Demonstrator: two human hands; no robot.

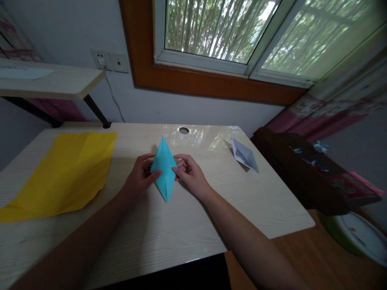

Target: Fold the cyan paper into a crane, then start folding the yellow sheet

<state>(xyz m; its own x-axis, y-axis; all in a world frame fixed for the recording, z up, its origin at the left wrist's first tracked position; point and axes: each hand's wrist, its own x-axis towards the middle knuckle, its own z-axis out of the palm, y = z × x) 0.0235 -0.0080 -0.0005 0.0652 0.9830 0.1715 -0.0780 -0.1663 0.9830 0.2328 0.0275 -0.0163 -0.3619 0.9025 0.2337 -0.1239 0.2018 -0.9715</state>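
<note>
Between my hands, above the middle of the table, is a blue folded paper (165,163) in a tall diamond shape. A slit runs up from its lower point, splitting that end into two flaps. My left hand (145,171) pinches its left corner, thumb on the front face and fingers behind. On the opposite corner my right hand (189,173) grips the paper the same way, with its thumb near the edge. The fingers behind the paper are partly hidden.
A yellow paper sheet (72,173) covers the left of the pale table (193,225). Toward the right edge lies a folded white paper boat (244,154). A raised shelf (75,86) stands at the back left, and a round cable hole (184,130) is near the back edge.
</note>
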